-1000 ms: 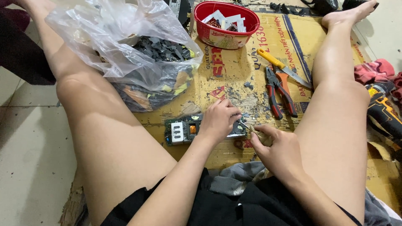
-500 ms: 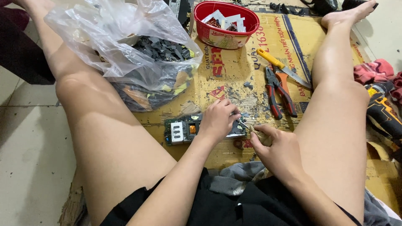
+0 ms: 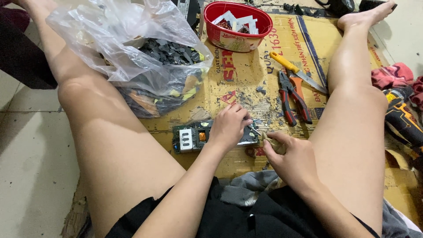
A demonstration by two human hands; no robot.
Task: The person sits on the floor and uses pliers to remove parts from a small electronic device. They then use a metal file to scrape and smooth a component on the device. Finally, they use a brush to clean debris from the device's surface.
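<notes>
A green circuit board point(image 3: 192, 137) lies flat on the cardboard sheet point(image 3: 251, 75) between my legs. My left hand point(image 3: 230, 126) rests on top of the board's right part, fingers curled down on it. My right hand point(image 3: 291, 155) sits just right of the board, its fingers pinched around a small tool or part at the board's right edge; the item is mostly hidden by the fingers.
A clear plastic bag point(image 3: 132, 53) of dark scrap parts lies at upper left. A red bowl point(image 3: 238, 26) holds white pieces at the top. Red-handled pliers point(image 3: 293, 99) and a yellow-handled knife point(image 3: 296, 71) lie right of centre. A power tool point(image 3: 403, 117) sits at far right.
</notes>
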